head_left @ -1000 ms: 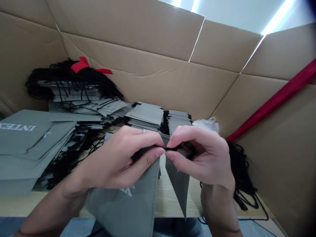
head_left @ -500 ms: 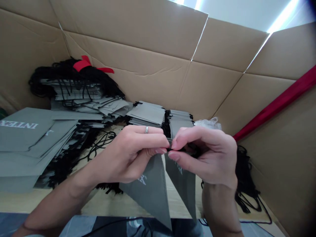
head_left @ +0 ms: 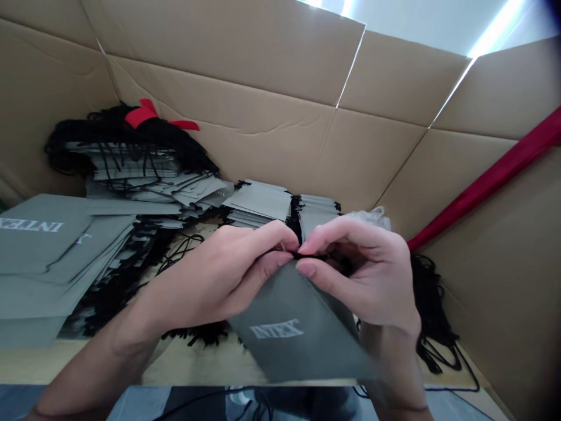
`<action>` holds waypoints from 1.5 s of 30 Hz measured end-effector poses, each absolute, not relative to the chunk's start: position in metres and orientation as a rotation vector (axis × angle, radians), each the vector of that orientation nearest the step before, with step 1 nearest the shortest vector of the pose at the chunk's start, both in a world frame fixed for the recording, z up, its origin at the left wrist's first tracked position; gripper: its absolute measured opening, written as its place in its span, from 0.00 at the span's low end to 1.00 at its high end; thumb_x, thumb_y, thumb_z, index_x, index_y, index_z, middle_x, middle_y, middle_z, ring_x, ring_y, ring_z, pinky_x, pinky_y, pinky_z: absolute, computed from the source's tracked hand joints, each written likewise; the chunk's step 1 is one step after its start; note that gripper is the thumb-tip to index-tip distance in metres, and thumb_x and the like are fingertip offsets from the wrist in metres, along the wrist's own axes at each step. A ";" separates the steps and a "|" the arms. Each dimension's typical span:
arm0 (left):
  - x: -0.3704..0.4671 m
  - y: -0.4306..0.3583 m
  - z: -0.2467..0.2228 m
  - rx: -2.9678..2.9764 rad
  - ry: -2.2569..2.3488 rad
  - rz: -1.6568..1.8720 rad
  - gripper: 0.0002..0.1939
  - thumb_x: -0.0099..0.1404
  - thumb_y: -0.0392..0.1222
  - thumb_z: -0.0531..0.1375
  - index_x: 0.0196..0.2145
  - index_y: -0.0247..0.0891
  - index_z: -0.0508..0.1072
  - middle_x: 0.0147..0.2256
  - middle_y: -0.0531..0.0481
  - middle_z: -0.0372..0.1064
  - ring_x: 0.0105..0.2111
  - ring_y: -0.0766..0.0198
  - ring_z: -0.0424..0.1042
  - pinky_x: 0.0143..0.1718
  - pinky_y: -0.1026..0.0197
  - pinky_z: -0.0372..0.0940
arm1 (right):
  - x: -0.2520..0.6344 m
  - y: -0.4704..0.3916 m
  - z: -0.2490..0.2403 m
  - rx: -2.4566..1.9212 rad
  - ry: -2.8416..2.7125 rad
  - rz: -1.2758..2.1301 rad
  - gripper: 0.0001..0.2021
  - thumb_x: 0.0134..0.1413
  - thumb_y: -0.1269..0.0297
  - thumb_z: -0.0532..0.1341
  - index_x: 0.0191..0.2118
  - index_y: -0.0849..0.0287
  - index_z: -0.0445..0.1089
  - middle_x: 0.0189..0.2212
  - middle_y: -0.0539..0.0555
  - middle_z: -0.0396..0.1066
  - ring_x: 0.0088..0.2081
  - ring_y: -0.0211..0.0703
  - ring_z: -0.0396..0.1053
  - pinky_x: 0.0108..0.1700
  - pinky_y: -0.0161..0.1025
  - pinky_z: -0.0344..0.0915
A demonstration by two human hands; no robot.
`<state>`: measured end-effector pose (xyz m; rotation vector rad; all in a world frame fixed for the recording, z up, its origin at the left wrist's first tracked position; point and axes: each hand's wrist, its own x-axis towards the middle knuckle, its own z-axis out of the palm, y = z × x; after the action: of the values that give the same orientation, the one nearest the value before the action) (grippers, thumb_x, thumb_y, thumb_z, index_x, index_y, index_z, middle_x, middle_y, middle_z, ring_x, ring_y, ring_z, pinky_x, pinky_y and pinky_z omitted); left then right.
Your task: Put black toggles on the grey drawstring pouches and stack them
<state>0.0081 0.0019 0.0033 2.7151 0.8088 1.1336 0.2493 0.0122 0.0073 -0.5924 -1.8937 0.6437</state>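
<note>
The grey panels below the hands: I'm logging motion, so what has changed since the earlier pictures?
The grey panels, earlier hanging apart, now overlap; the front one reaches farther right, its INTEX lettering showing whole. Neither hand visibly let go: left hand and right hand still pinch the black cord. The grey stacks behind stay put.

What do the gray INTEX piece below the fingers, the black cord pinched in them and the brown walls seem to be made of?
Gray INTEX piece: probably stiff paper or thin card, matte, since it hangs flat with little sheen. Black cord: perhaps textile, dull; mostly hidden, so I cannot be sure. Brown walls: most likely cardboard, matte, given the tan color and straight creases.
</note>
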 end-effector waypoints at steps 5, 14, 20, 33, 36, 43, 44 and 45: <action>0.017 0.001 -0.003 2.778 0.930 1.168 0.06 0.80 0.35 0.56 0.49 0.42 0.72 0.35 0.55 0.79 0.31 0.66 0.77 0.32 0.64 0.65 | 0.249 0.010 0.009 -0.650 -1.942 0.559 0.05 0.64 0.68 0.75 0.41 0.51 0.81 0.31 0.47 0.79 0.25 0.36 0.68 0.26 0.37 0.66; 0.031 0.003 -0.002 2.480 0.830 1.285 0.06 0.69 0.31 0.58 0.39 0.40 0.70 0.29 0.59 0.67 0.25 0.70 0.62 0.26 0.66 0.60 | 0.247 0.011 0.007 -0.583 -2.044 0.454 0.07 0.63 0.73 0.72 0.39 0.55 0.77 0.30 0.44 0.76 0.27 0.32 0.67 0.30 0.34 0.67; 0.032 0.007 -0.005 2.430 0.861 1.174 0.07 0.76 0.33 0.56 0.48 0.40 0.71 0.33 0.56 0.74 0.27 0.69 0.68 0.28 0.64 0.61 | 0.251 0.012 0.008 -0.613 -2.071 0.397 0.06 0.66 0.72 0.72 0.40 0.55 0.76 0.30 0.42 0.75 0.27 0.29 0.65 0.29 0.31 0.64; 0.025 0.009 -0.001 2.640 0.626 1.019 0.13 0.71 0.30 0.50 0.28 0.41 0.55 0.24 0.58 0.48 0.24 0.67 0.50 0.27 0.57 0.50 | 0.247 0.018 0.005 -0.487 -1.901 0.973 0.12 0.53 0.77 0.79 0.37 0.55 0.80 0.25 0.43 0.73 0.22 0.29 0.60 0.21 0.28 0.58; 0.025 0.009 0.000 2.605 0.555 1.125 0.13 0.69 0.30 0.50 0.28 0.42 0.53 0.24 0.58 0.48 0.24 0.66 0.49 0.26 0.56 0.50 | 0.246 0.022 0.003 -0.402 -1.798 1.180 0.13 0.51 0.76 0.82 0.37 0.55 0.82 0.27 0.45 0.77 0.22 0.30 0.62 0.21 0.30 0.59; 0.030 0.006 -0.003 2.432 0.440 1.264 0.13 0.67 0.27 0.49 0.28 0.41 0.53 0.23 0.58 0.47 0.22 0.69 0.49 0.25 0.59 0.49 | 0.241 0.026 -0.006 -0.260 -1.601 1.495 0.14 0.50 0.77 0.82 0.40 0.55 0.84 0.30 0.50 0.83 0.28 0.36 0.73 0.28 0.31 0.68; 0.030 0.005 -0.003 2.404 0.424 1.265 0.13 0.67 0.27 0.49 0.28 0.40 0.55 0.23 0.59 0.48 0.22 0.70 0.50 0.25 0.60 0.50 | 0.240 0.027 -0.007 -0.232 -1.587 1.521 0.15 0.50 0.77 0.82 0.40 0.55 0.85 0.30 0.50 0.84 0.29 0.36 0.74 0.28 0.31 0.69; 0.030 0.004 -0.003 2.376 0.412 1.266 0.12 0.66 0.26 0.49 0.28 0.40 0.56 0.23 0.59 0.48 0.21 0.71 0.50 0.25 0.61 0.50 | 0.240 0.027 -0.008 -0.204 -1.577 1.540 0.15 0.50 0.77 0.82 0.40 0.55 0.85 0.30 0.50 0.84 0.29 0.37 0.75 0.28 0.31 0.69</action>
<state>0.0303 0.0044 -0.0027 2.3756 0.4117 1.2662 0.2396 0.0271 -0.0076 -0.2038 -1.5774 1.5399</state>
